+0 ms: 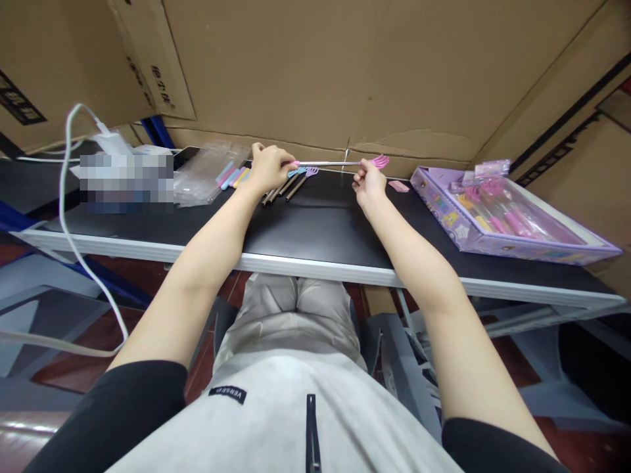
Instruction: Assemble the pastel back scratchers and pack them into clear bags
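Note:
A telescopic back scratcher [328,163] with a pink claw head is stretched out level above the black table. My left hand [270,165] pinches its pink handle end. Close below the claw, the fingers of my right hand [369,182] are closed round the metal rod. Beside my left hand lie several scratcher rods [294,186] with blue and purple claw heads, partly hidden by that hand. Loose pink, yellow, blue and purple handles [235,177] rest just left of it. A small pink piece [398,186] lies to the right of my right hand.
Clear plastic bags [197,180] lie at the left, near a white cable [66,197] that hangs over the table edge. At the right stands a purple display box [532,251] containing packaged scratchers. Cardboard [315,72] walls off the back.

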Demonstrator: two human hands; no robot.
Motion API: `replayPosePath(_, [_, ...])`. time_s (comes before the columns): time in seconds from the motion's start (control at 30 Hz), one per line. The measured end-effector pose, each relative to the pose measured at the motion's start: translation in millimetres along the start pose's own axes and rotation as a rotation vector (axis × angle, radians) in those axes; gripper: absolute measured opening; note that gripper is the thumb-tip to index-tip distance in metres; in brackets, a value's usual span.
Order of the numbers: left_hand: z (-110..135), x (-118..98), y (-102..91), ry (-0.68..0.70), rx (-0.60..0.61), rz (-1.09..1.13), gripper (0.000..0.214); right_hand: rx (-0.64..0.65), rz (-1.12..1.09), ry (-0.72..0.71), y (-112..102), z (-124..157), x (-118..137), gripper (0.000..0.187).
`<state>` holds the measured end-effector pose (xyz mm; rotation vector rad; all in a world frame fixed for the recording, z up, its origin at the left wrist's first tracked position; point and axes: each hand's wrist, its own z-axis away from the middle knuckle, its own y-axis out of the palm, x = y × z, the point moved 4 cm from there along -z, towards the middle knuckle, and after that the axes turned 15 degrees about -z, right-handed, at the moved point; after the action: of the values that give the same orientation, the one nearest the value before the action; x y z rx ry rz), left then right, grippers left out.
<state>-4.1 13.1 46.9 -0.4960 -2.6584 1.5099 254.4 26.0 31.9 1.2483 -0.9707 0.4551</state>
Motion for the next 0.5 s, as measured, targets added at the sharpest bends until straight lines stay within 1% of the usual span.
replayPosePath(0.1, [1.6, -9.8, 0.4, 0.034, -0.032, 0.014, 0.021, 0.055, 0.033, 0.009, 6.2, 9.8, -7.0, 0.045])
replayPosePath(0.17, [3.3, -17.4, 1.8, 0.055, -0.030, 0.010, 0.021, 0.112, 0.059, 0.025, 10.3, 16.2, -11.7, 0.047])
replayPosePath(0.23, [4.8, -24.2, 3.4, 0.064, -0.021, 0.006, 0.022, 0.138, 0.066, 0.041, 13.6, 22.2, -15.9, 0.047])
replayPosePath(0.33, [5.6, -29.7, 4.6, 0.057, -0.015, 0.026, 0.023, 0.120, 0.038, 0.049, 16.2, 27.1, -17.0, 0.044])
replayPosePath(0.5, [4.1, -31.1, 5.1, 0.021, 0.026, 0.043, 0.025, 0.106, 0.044, 0.046, 17.2, 25.3, -9.4, 0.042])
